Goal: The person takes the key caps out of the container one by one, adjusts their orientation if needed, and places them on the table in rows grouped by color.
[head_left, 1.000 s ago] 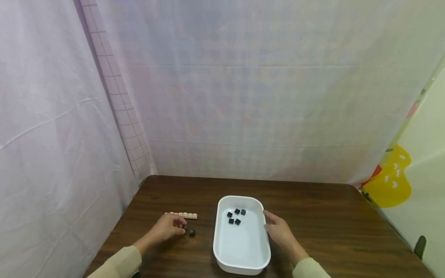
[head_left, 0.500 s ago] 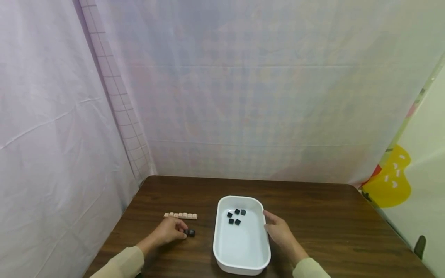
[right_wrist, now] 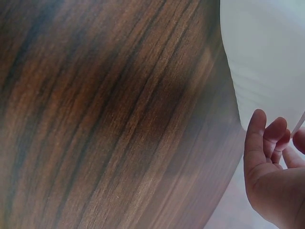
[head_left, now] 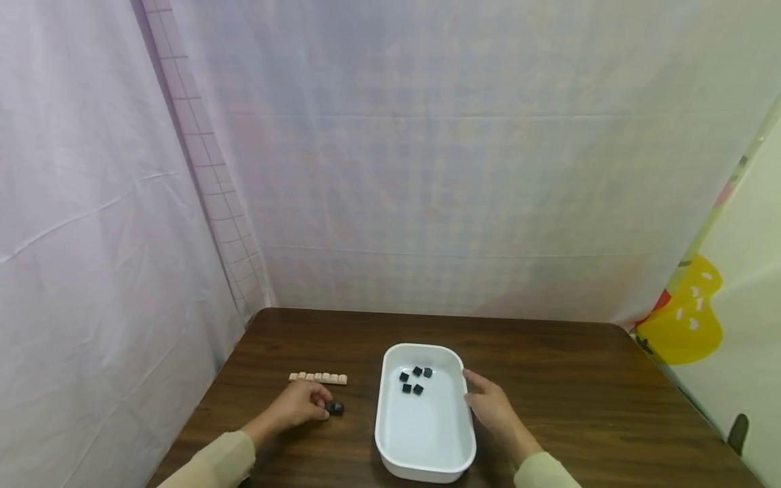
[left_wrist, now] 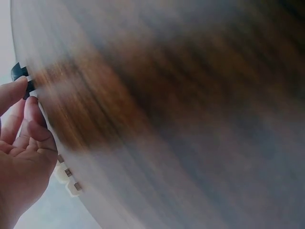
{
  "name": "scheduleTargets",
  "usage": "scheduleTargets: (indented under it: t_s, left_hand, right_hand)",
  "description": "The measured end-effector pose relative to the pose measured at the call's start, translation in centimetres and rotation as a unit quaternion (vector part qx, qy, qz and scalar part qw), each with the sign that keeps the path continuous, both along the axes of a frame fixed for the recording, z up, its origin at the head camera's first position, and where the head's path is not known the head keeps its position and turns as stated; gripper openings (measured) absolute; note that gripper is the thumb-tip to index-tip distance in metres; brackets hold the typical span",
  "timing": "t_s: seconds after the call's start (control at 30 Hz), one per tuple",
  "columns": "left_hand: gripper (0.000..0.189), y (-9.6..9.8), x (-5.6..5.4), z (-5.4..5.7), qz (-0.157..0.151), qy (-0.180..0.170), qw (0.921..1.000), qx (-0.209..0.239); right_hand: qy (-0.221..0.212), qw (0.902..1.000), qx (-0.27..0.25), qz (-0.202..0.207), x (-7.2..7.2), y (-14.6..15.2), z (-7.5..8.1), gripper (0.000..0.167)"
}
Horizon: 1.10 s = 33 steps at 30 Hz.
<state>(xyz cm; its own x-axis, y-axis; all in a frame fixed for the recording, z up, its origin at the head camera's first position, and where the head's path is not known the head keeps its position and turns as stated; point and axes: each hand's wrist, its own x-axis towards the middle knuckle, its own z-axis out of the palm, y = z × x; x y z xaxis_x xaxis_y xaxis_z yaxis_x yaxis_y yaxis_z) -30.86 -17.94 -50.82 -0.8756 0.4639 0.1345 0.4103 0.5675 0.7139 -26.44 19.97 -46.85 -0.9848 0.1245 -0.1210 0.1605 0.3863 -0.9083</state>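
In the head view my left hand (head_left: 299,401) pinches a black keycap (left_wrist: 30,87) between thumb and fingertips, low over the table. Right beside it, at the fingertips, is a second black keycap (head_left: 338,408). Just beyond the hand lies a row of several cream keycaps (head_left: 326,378); a few show below the hand in the left wrist view. My right hand (head_left: 491,408) holds the right side of a white rectangular tray (head_left: 421,468), with the thumb at the rim and the fingers along the outer wall. Several black keycaps (head_left: 417,389) lie inside, toward the tray's far end.
The dark wood table (head_left: 561,379) extends on both sides of the tray, its far edge close to a pale curtain (head_left: 427,169). Another white curtain (head_left: 91,237) hangs at the left. A yellow printed shape (head_left: 683,318) shows on the right.
My left hand has moved slightly right and nearer, bringing its black keycap against the other one. More of the cream row shows now. The right hand and tray stay in place.
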Motion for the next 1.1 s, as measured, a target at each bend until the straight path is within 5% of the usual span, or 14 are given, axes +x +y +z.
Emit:
scheduleTargets:
  t_s: [0.47, 1.1]
  left_hand:
    - [0.025, -0.1, 0.2, 0.6, 0.001, 0.002, 1.0000, 0.001]
    - [0.022, 1.8, 0.0, 3.7, 0.009, 0.036, 0.9993, -0.004]
  right_hand:
    - [0.002, 1.0000, 0.002, 0.001, 0.0, 0.1, -0.1, 0.053]
    - [-0.021, 0.9997, 0.009, -0.003, -0.2, 0.0, 0.0, 0.054]
